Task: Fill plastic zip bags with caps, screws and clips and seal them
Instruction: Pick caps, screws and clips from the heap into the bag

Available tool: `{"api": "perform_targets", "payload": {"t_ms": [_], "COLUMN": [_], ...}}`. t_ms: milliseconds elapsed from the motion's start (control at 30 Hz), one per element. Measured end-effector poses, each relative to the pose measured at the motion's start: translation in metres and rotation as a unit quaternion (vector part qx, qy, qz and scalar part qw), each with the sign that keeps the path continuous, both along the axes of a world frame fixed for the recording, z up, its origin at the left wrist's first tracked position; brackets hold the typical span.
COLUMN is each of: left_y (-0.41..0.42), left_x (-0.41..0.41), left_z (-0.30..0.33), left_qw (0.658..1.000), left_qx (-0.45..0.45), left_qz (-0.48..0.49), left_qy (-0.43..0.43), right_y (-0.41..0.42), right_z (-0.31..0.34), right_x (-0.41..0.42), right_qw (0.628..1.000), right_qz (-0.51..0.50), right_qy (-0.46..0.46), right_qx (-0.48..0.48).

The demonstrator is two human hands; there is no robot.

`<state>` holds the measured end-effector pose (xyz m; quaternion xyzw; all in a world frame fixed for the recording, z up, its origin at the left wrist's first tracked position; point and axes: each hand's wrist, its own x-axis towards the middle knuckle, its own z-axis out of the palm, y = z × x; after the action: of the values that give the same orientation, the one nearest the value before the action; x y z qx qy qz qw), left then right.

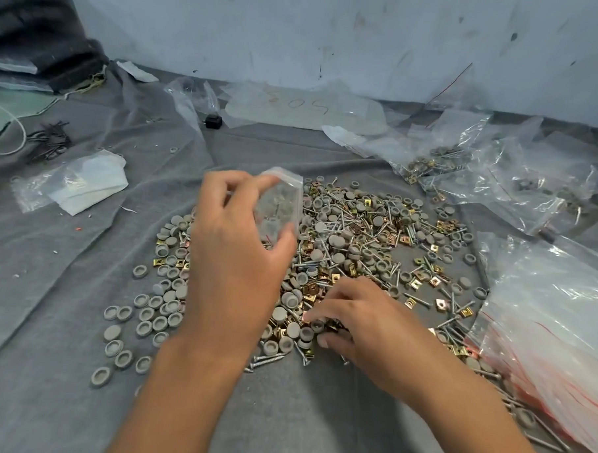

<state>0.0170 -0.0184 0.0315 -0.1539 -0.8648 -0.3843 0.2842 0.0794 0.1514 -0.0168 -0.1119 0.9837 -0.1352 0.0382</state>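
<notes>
While the left hand [235, 244] holds a small clear plastic zip bag [280, 205] raised above the grey cloth [65, 284], the right hand [358, 318] pinches grey round caps [306, 333] in the heap of silver screws [356, 225] and brass clips [415, 283].

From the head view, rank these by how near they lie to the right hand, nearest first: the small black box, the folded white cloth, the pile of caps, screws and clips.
1. Pile of caps, screws and clips: right under the right hand, whose fingers touch it.
2. Small black box: far side, up and to the left.
3. Folded white cloth: far off at the left.
</notes>
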Motion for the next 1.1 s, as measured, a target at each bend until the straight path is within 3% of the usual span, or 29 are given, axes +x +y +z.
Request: {"api": "perform_targets", "payload": {"t_ms": [200,433,767,867,1000,1100], "left_y": [0.004,0.004,0.003,0.003,0.004,0.003], "left_x": [0.001,0.001,0.001,0.001,0.002,0.003], "left_z": [-0.004,-0.006,-0.007,-0.007,-0.008,-0.008], "left_qw": [0.998,0.997,0.996,0.995,0.994,0.992], "left_qx": [-0.034,-0.044,-0.049,-0.051,-0.058,-0.074], "left_qz": [-0.029,-0.032,-0.039,-0.044,-0.054,-0.067], "left_qy": [-0.048,-0.058,-0.066,-0.068,-0.076,-0.081], "right_y": [-0.004,-0.002,-0.012,-0.011,-0.005,-0.003], "right_z": [-0.002,0.005,-0.002,-0.003,0.004,0.018], "right_x": [0.003,0.003,0.002,0.004,0.005,0.003], "right_qw": [1.000,0.984,0.996,0.994,0.978,0.925], "right_qz": [-0.001,-0.038,-0.005,-0.015,-0.040,-0.058], "right_qy": [0.004,0.078,0.008,0.043,0.098,0.282], "right_qx": [-0.016,-0.155,-0.085,-0.096,-0.182,-0.248]}}
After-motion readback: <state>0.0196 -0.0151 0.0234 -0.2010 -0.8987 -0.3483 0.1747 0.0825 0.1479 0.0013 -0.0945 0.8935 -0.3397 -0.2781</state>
